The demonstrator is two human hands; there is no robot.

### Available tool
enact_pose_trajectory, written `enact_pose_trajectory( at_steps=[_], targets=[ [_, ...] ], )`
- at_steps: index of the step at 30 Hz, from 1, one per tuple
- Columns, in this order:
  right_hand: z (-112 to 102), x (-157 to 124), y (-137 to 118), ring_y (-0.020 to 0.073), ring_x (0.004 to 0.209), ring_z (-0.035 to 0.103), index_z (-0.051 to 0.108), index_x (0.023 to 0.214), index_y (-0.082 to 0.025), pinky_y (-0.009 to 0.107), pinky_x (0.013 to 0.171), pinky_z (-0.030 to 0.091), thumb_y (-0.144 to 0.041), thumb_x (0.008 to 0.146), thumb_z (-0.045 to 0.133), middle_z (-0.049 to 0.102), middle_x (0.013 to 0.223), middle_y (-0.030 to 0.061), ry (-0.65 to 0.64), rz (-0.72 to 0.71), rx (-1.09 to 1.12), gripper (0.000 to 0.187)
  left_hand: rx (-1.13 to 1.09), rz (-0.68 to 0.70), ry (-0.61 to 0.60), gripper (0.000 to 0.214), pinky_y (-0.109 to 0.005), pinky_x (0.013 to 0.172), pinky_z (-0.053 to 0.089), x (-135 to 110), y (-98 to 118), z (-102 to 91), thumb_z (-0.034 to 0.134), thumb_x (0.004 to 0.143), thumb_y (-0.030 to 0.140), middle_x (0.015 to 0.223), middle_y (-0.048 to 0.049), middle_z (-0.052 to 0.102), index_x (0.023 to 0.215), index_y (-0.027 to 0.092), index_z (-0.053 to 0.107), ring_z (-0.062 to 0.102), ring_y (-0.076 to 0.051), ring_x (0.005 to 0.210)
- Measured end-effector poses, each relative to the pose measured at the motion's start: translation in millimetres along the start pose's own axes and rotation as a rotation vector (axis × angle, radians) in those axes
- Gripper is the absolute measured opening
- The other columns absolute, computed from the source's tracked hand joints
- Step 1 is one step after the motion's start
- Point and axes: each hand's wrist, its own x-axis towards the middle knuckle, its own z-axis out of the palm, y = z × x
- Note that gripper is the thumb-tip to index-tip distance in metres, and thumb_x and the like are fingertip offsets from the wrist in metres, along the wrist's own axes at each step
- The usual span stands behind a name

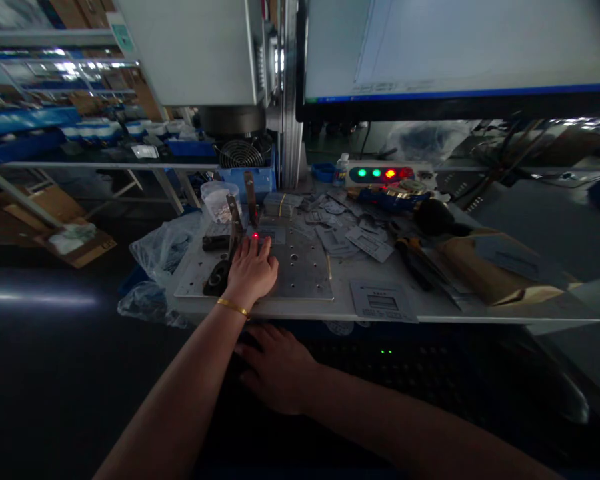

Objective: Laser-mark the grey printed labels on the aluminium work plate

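1. The left hand (253,270) is laid flat, fingers together, on the metal plate (305,270), fingertips touching a grey label panel (270,235) under a red dot.
2. The right hand (277,367) is rested open below the worktop (480,310) edge.
3. A clear plastic cup (219,200) holding small pale pieces is stood behind the plate.

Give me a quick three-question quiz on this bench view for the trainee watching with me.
1. True or false: the left hand lies flat on the metal plate.
2. Where is the right hand? A) on the monitor B) below the bench edge, in the dark C) on the plastic cup
3. What glows beside the left fingertips?

Key: 1 true; 2 B; 3 a red light spot.
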Motion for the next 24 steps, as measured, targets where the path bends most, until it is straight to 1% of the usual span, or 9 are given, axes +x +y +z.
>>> enact_pose_trajectory(
  at_steps=[2,4,9,11,14,16,18,21,24],
  targets=[
    [-1,5,-3,0.0355,0.123,0.048,0.055,0.127,-0.019,0.054,0.096,0.046,-0.047,0.094,0.044,0.051,0.134,0.017,-0.004,-0.006,-0.003,0.044,0.016,-0.003,0.01,0.054,-0.044,0.116,0.024,0,-1,0.3,0.031,0.095,0.031,0.15,-0.0188,0.035,0.146,0.014,0.03,0.025,-0.032,0.142],
    [-4,6,-5,0.0345,0.124,0.047,0.056,0.125,-0.019,0.053,0.099,0.045,-0.047,0.094,0.043,0.05,0.134,0.016,0.023,-0.02,0.009,0.044,0.028,-0.009,0.015,0.054,-0.044,0.115,0.025,1,-1,0.8,0.031,0.094,0.031,0.15,-0.0188,0.036,0.145,0.014,0.03,0.026,-0.032,0.141],
    [-10,-12,-1,0.0289,0.119,0.051,0.054,0.126,-0.018,0.045,0.1,0.046,-0.047,0.093,0.047,0.056,0.13,0.0117,0.104,-0.04,0.061,0.044,0.036,-0.002,0.019,0.053,-0.045,0.116,0.025,4,-3,1.0,0.032,0.094,0.029,0.151,-0.0187,0.034,0.145,0.014,0.032,0.027,-0.033,0.14],
    [-7,-22,4,0.0281,0.12,0.051,0.053,0.127,-0.02,0.043,0.1,0.046,-0.051,0.092,0.049,0.055,0.133,0.0111,0.11,-0.044,0.055,0.047,0.029,-0.002,0.024,0.054,-0.045,0.115,0.025,4,-3,0.3,0.032,0.094,0.028,0.15,-0.0188,0.035,0.146,0.015,0.03,0.028,-0.033,0.14],
    [3,-36,14,0.0277,0.125,0.048,0.051,0.13,-0.022,0.042,0.102,0.045,-0.054,0.092,0.048,0.054,0.136,0.0106,0.116,-0.068,0.015,0.05,0.022,0.01,0.044,0.053,-0.045,0.114,0.028,2,-3,-1.0,0.034,0.093,0.026,0.149,-0.0185,0.037,0.146,0.022,0.029,0.03,-0.034,0.139],
    [9,-42,19,0.0273,0.126,0.048,0.052,0.13,-0.022,0.042,0.101,0.047,-0.055,0.092,0.048,0.055,0.135,0.01,0.129,-0.088,-0.014,0.051,0.019,0.017,0.051,0.051,-0.045,0.113,0.029,1,-3,-1.9,0.035,0.094,0.026,0.149,-0.0173,0.038,0.144,0.028,0.033,0.031,-0.034,0.139],
    [15,-47,22,0.0262,0.125,0.05,0.052,0.129,-0.022,0.04,0.099,0.048,-0.055,0.091,0.05,0.056,0.134,0.0091,0.15,-0.103,-0.037,0.051,0.018,0.022,0.05,0.048,-0.046,0.112,0.03,0,-3,-2.6,0.036,0.094,0.027,0.148,-0.0162,0.039,0.142,0.031,0.038,0.032,-0.035,0.138],
    [19,-48,22,0.0256,0.123,0.053,0.054,0.126,-0.022,0.038,0.097,0.051,-0.055,0.089,0.054,0.058,0.133,0.0081,0.177,-0.112,-0.062,0.049,0.019,0.031,0.058,0.047,-0.047,0.111,0.032,-1,-2,-3.2,0.036,0.094,0.026,0.147,-0.0163,0.04,0.14,0.032,0.041,0.034,-0.035,0.137],
    [20,-47,21,0.0266,0.121,0.054,0.057,0.123,-0.02,0.038,0.095,0.052,-0.055,0.089,0.054,0.06,0.13,0.0091,0.188,-0.116,-0.071,0.049,0.025,0.042,0.089,0.046,-0.046,0.111,0.033,-2,-2,-3.4,0.036,0.093,0.025,0.145,-0.0167,0.043,0.138,0.031,0.044,0.037,-0.035,0.136]
  ],
)
